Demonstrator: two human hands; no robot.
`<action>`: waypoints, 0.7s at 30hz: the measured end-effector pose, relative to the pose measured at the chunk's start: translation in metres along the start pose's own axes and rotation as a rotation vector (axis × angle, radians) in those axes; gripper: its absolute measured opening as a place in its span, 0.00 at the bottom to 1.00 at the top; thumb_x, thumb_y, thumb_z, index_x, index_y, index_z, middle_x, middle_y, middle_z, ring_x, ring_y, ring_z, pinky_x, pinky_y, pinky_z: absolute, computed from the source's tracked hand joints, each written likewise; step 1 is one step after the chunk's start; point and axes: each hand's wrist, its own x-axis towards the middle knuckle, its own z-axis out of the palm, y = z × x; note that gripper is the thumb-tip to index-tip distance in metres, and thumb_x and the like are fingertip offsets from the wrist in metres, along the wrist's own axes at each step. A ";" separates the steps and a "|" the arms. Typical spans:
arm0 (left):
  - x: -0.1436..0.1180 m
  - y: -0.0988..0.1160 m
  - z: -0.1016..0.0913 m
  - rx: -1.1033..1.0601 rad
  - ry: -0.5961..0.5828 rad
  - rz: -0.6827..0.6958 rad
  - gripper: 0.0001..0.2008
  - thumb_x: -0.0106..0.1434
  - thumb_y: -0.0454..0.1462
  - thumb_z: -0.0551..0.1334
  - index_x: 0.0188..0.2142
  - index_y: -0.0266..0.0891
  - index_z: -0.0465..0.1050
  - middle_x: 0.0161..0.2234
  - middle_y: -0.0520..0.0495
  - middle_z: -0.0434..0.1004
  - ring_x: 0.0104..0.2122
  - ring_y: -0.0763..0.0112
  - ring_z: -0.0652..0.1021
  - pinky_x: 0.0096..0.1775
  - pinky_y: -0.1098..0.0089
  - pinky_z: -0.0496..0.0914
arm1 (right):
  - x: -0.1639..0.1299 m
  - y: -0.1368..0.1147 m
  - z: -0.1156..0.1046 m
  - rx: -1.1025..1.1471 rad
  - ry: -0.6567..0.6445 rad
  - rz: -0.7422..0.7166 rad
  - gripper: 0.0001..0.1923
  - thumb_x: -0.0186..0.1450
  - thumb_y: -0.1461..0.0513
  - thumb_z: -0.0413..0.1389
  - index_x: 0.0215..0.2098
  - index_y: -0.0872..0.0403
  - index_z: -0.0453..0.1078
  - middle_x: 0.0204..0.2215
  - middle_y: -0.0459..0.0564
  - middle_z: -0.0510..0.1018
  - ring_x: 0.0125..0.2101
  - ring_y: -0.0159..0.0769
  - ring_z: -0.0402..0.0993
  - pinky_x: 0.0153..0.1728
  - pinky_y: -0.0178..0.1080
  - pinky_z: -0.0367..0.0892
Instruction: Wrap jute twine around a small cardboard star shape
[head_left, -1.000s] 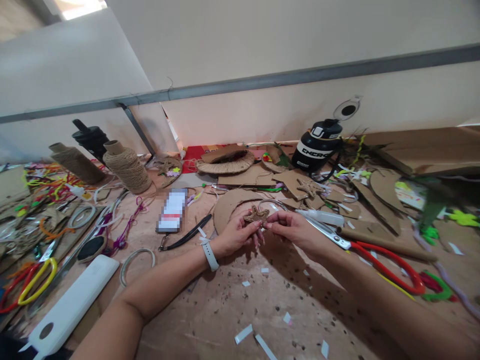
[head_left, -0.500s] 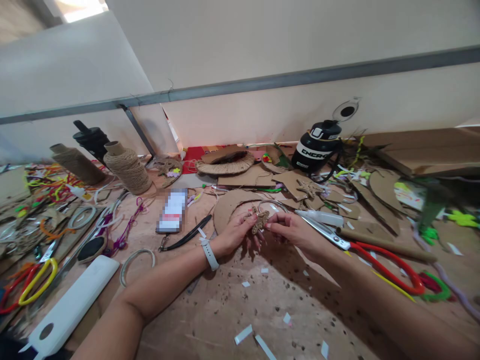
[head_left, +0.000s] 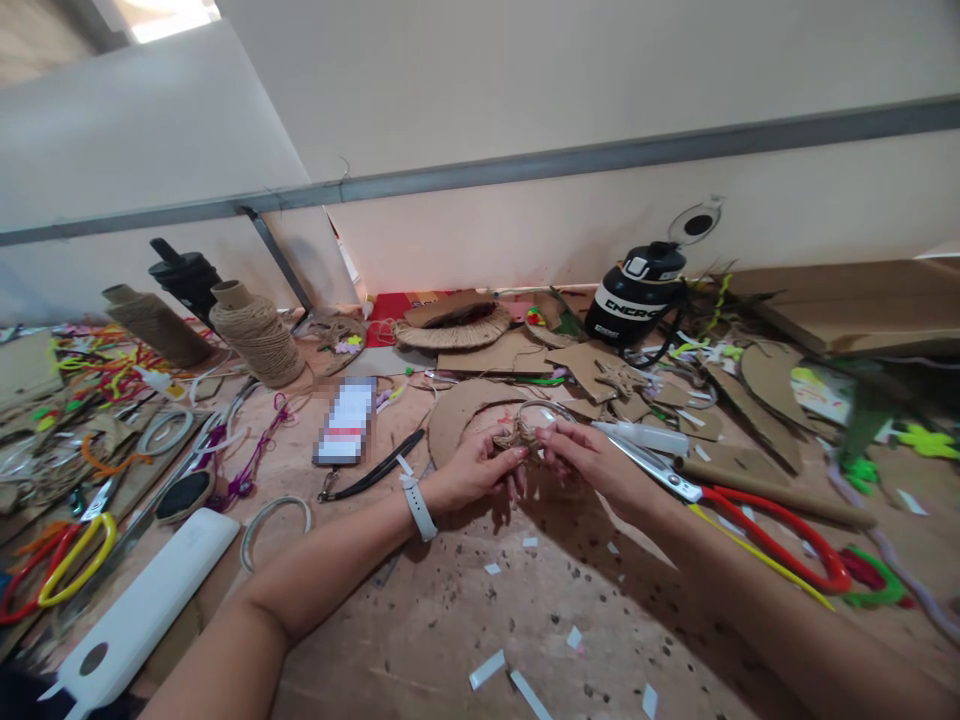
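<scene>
A small twine-wrapped star [head_left: 517,435] is pinched between the fingertips of both hands above the wooden table [head_left: 450,620]. My left hand [head_left: 472,472], with a white watch on its wrist, grips the star's left side. My right hand [head_left: 589,460] grips its right side. The star is turned edge-on, so little of its face shows. Under the hands lie a cardboard disc [head_left: 461,410] and a thin metal ring [head_left: 544,408].
Red-handled scissors [head_left: 750,515] and a white glue tube [head_left: 641,435] lie right of my hands. A phone [head_left: 345,420], twine spools [head_left: 255,335], a white power bank [head_left: 142,610], yellow-handled scissors [head_left: 71,555], a black bottle [head_left: 637,295] and cardboard scraps surround them.
The star has been rotated between my fingertips from lying flat to nearly edge-on. Both hands stayed in about the same spot.
</scene>
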 end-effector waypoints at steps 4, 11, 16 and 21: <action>0.000 0.000 0.000 0.002 -0.056 -0.034 0.32 0.57 0.59 0.65 0.47 0.35 0.65 0.22 0.54 0.74 0.17 0.77 0.73 0.19 0.78 0.59 | 0.004 0.009 0.000 -0.240 0.045 -0.210 0.27 0.62 0.38 0.53 0.22 0.51 0.61 0.20 0.41 0.62 0.23 0.31 0.56 0.25 0.36 0.55; -0.001 -0.001 -0.001 0.012 -0.073 -0.051 0.31 0.60 0.59 0.62 0.49 0.35 0.64 0.22 0.52 0.75 0.16 0.75 0.73 0.18 0.77 0.63 | 0.003 0.014 0.005 -0.302 0.125 -0.254 0.25 0.66 0.41 0.50 0.24 0.51 0.61 0.19 0.42 0.62 0.23 0.33 0.56 0.24 0.37 0.54; 0.000 -0.001 0.000 0.040 0.078 0.021 0.30 0.64 0.60 0.56 0.49 0.37 0.65 0.28 0.50 0.75 0.20 0.72 0.76 0.20 0.74 0.68 | 0.001 0.015 0.010 -0.232 0.122 -0.186 0.26 0.63 0.38 0.51 0.24 0.50 0.58 0.19 0.40 0.60 0.22 0.32 0.56 0.22 0.36 0.54; 0.000 -0.001 0.002 0.249 0.275 0.210 0.20 0.65 0.53 0.60 0.34 0.37 0.70 0.32 0.48 0.73 0.32 0.70 0.74 0.36 0.71 0.72 | -0.007 0.016 0.022 -0.271 0.150 -0.222 0.26 0.65 0.38 0.49 0.25 0.49 0.58 0.19 0.41 0.61 0.23 0.34 0.57 0.24 0.37 0.56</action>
